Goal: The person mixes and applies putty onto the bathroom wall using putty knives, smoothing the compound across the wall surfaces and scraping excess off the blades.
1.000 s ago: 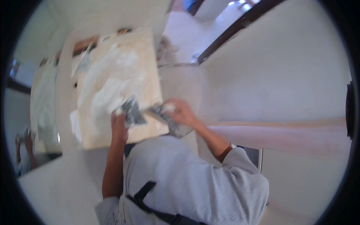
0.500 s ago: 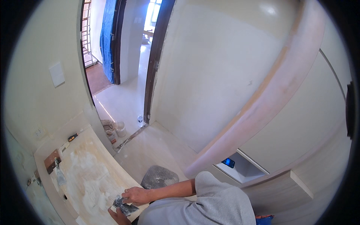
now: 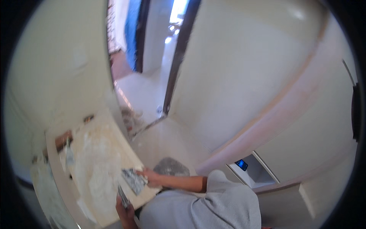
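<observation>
A tan board [image 3: 100, 152] smeared with white putty lies at the lower left. My right hand [image 3: 151, 176] reaches out over its near edge and grips a wide flat blade [image 3: 133, 181] caked in grey and white putty. My left hand [image 3: 126, 212] sits lower, at the bottom edge of the view, and holds a second narrow blade [image 3: 122, 195] upright just below the first. The two blades are close together, but I cannot tell if they touch.
A grey rounded lump [image 3: 171, 166] sits on the floor behind my right arm. Small tools [image 3: 64, 138] lie at the board's far end, with rubble [image 3: 131, 120] by the wall. A dark-framed doorway [image 3: 179, 57] opens ahead. A blue-lit device [image 3: 241, 164] sits in a white recess.
The view has swung from straight down on the board up toward the doorway and wall. The board now lies at the lower left, and both hands stay at its near edge with the blades.
</observation>
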A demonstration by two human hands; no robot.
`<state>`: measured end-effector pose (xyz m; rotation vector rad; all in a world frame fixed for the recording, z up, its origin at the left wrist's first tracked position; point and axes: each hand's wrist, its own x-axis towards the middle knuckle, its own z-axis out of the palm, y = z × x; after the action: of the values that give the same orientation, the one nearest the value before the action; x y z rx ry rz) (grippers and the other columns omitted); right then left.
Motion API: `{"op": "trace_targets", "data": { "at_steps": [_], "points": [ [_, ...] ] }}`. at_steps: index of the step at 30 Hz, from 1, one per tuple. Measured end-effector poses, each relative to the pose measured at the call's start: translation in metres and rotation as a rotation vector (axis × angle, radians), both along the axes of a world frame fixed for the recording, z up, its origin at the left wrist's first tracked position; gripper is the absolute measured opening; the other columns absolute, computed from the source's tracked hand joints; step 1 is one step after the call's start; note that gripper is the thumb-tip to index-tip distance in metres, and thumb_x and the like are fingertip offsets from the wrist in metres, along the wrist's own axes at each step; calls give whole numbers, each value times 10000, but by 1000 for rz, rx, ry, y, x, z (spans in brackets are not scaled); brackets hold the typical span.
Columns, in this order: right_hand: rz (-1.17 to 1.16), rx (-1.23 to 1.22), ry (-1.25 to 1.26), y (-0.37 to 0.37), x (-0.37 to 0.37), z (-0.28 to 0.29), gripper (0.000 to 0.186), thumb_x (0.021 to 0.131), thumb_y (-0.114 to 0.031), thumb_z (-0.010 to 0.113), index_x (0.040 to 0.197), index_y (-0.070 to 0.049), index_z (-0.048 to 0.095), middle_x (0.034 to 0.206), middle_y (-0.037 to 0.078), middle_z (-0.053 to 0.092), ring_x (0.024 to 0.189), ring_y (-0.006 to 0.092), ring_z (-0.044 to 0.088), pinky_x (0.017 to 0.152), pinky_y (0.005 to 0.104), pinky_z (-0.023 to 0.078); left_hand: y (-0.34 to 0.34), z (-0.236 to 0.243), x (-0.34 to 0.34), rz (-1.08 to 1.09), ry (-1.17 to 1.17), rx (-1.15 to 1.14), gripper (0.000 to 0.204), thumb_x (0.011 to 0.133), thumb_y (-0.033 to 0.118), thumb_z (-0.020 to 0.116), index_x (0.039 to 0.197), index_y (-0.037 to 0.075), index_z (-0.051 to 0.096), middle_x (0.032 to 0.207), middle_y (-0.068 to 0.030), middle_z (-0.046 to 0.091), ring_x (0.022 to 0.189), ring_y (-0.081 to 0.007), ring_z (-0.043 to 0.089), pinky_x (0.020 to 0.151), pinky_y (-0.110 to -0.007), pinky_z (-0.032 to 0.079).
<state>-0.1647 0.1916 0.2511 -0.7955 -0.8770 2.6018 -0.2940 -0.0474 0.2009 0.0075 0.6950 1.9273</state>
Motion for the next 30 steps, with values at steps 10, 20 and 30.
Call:
{"op": "trace_targets", "data": {
  "at_steps": [10, 20, 30],
  "points": [
    [30, 3, -14, -9, 19, 61, 374, 1010, -310, 654, 1250, -32, 583, 1116, 87, 706, 976, 211, 715, 844, 389, 603, 59, 47, 9, -117, -330, 259, 282, 1038, 292, 486, 1194, 105, 628, 767, -23, 549, 549, -123, 502, 453, -256, 385],
    [27, 99, 136, 5, -9, 90, 405, 1005, -317, 665, 1249, -12, 559, 1075, 76, 690, 955, 186, 694, 833, 358, 585, 91, 105, 21, -338, -186, -199, 278, 1094, 281, 370, 1047, 142, 606, 741, 4, 617, 469, -85, 489, 342, -213, 359],
    [251, 292, -93, 24, 20, 79, 497, 921, -261, 783, 1277, 39, 608, 1088, 83, 709, 916, 139, 675, 811, 316, 559, 67, 106, -3, -141, 19, -291, 281, 1084, 345, 473, 1033, 91, 582, 733, 1, 574, 525, -120, 536, 426, -256, 454]
  ]
}}
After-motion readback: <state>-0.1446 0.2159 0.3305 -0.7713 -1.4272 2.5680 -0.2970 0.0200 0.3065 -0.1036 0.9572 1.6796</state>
